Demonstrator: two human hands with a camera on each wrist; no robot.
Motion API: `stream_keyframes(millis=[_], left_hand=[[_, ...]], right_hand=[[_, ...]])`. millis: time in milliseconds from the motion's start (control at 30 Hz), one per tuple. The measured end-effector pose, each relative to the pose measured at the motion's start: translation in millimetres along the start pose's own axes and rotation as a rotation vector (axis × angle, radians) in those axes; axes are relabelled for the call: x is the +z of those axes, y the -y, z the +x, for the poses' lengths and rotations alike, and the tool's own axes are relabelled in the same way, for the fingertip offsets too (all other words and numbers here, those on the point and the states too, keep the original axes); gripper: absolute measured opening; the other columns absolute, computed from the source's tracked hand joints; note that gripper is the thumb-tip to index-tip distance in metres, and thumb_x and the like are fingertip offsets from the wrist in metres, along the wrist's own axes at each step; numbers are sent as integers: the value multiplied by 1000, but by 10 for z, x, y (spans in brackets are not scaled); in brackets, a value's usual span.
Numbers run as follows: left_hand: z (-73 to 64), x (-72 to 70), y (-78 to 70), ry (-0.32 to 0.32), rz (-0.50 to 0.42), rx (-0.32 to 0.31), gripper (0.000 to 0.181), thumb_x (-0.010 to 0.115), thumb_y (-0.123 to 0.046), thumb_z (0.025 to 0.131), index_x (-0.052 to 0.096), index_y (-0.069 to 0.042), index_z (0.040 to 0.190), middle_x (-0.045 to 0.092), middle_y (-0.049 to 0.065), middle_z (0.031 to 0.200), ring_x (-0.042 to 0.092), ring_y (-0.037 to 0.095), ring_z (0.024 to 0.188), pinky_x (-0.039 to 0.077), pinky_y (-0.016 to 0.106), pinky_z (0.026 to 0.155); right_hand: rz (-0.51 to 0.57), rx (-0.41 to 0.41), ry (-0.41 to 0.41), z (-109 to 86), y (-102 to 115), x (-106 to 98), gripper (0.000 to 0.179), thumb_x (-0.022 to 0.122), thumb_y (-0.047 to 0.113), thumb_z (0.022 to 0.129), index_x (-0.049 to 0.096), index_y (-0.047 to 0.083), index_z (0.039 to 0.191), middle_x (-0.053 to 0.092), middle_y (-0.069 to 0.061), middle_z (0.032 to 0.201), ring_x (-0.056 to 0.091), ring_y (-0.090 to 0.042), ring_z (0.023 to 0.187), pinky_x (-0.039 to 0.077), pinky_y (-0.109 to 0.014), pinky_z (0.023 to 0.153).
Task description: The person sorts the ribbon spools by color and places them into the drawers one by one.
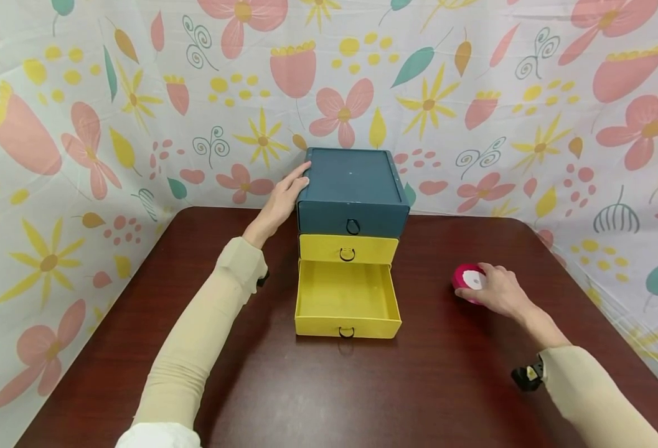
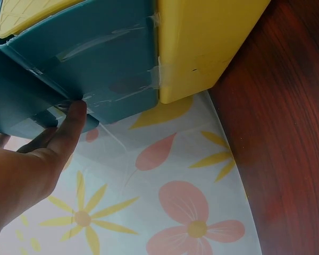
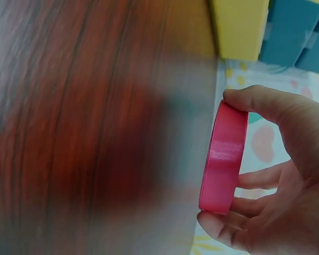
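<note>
A small drawer cabinet (image 1: 353,175) has a blue top section over yellow ones. Its lowest yellow drawer (image 1: 320,326) is pulled out, with nothing inside. My left hand (image 1: 279,204) rests against the cabinet's upper left edge, fingers extended; in the left wrist view its fingertips touch the blue side. Off to the right of the cabinet, my right hand (image 1: 502,290) grips a roll of pink-red ribbon (image 3: 225,156) by its rim. The thumb (image 3: 255,99) is at one side of the roll and fingers are at the opposite side. The roll's white face (image 1: 473,280) points up in the head view.
All of this is at a dark reddish-brown table (image 1: 284,392). A white cloth with flower prints (image 1: 446,74) hangs behind it and along both sides. The middle yellow drawer (image 1: 323,247) and the blue drawer (image 1: 323,218) are closed, each with a black ring pull.
</note>
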State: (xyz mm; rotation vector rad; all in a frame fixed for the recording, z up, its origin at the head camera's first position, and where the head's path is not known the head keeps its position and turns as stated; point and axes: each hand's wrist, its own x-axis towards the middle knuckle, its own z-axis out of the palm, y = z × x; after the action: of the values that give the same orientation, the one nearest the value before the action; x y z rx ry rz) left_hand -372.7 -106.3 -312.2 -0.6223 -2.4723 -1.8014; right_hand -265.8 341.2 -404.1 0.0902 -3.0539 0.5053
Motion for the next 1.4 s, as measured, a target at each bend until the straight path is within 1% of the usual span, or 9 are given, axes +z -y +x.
stream_keyframes(millis=[133, 433, 633, 800, 1100, 1233, 1400], left_hand=[[1, -3, -9, 1, 4, 2, 52, 37, -45, 102, 29, -34, 153, 21, -5, 161, 20, 19, 149, 21, 48, 120], [-5, 6, 15, -9, 7, -1, 52, 37, -46, 102, 30, -35, 152, 23, -6, 161, 21, 19, 149, 22, 47, 119], [-4, 7, 8, 2, -4, -3, 51, 37, -45, 103, 29, -37, 152, 20, -7, 161, 20, 17, 149, 21, 47, 120], [-2, -1, -4, 19, -22, -3, 51, 37, -40, 104, 26, -33, 153, 18, -4, 162, 18, 19, 150, 19, 48, 121], [-7, 1, 0, -3, -1, 6, 52, 37, -44, 103, 29, -33, 153, 21, -6, 161, 21, 18, 149, 22, 46, 120], [-7, 4, 5, -2, 1, 10, 52, 37, -45, 103, 28, -33, 153, 22, -5, 161, 21, 19, 149, 21, 47, 120], [-15, 4, 0, 4, 9, 1, 52, 36, -45, 103, 28, -34, 153, 21, -6, 161, 20, 19, 149, 20, 48, 120]], right_hand=[[16, -24, -3, -4, 111, -8, 92, 76, 47, 75, 41, -14, 133, 51, -38, 117, 49, -46, 98, 47, -55, 80], [53, -65, 14, -24, 344, -18, 92, 78, 44, 75, 39, -11, 138, 50, -34, 123, 48, -42, 103, 51, -55, 83], [59, -61, 37, -37, 530, -50, 94, 79, 44, 74, 37, -9, 140, 49, -33, 126, 45, -43, 108, 52, -55, 83], [52, -78, 38, -44, 663, -78, 96, 78, 46, 74, 36, -7, 142, 49, -32, 127, 45, -43, 109, 53, -55, 83], [45, -122, 30, -76, 879, -110, 95, 78, 48, 74, 39, -7, 141, 53, -30, 125, 47, -40, 107, 55, -49, 79], [41, -135, 28, -91, 956, -108, 95, 78, 49, 73, 40, -6, 140, 54, -29, 125, 48, -40, 107, 56, -48, 79], [62, -141, 41, -129, 1047, -97, 94, 80, 47, 73, 40, -5, 141, 54, -27, 127, 49, -39, 109, 57, -49, 81]])
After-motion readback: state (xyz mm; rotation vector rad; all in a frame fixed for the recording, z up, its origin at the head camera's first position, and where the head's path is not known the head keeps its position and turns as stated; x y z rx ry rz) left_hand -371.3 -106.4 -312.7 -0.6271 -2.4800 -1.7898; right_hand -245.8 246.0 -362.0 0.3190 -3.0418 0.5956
